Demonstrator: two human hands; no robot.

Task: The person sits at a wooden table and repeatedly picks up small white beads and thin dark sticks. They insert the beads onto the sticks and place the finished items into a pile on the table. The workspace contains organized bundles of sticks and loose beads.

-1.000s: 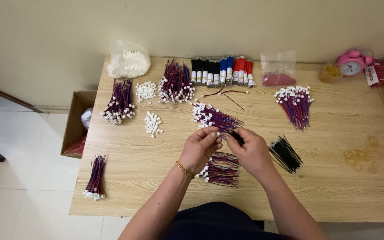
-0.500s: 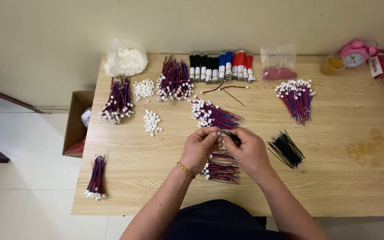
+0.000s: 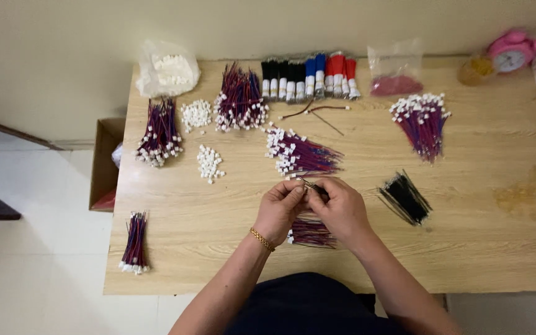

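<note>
While left hand [image 3: 278, 209] and right hand [image 3: 341, 208] meet above counter [image 3: 218, 248], both grips pinch thin wire piece [image 3: 313, 185], raised for close work; finished bundle [image 3: 310, 232] lies beneath hands, supply bundle [image 3: 299, 155] just beyond.

Red-and-blue wire bundles [image 3: 302, 155] with white connectors; black wire bundle [image 3: 404, 197]; pink clock [image 3: 509, 54]; pale wood-grain table [image 3: 485, 248]

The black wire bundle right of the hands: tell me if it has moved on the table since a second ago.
No. The black wire bundle lies at the same spot and slant, right of the hands and below the purple bundle; only the camera shifted.
</note>
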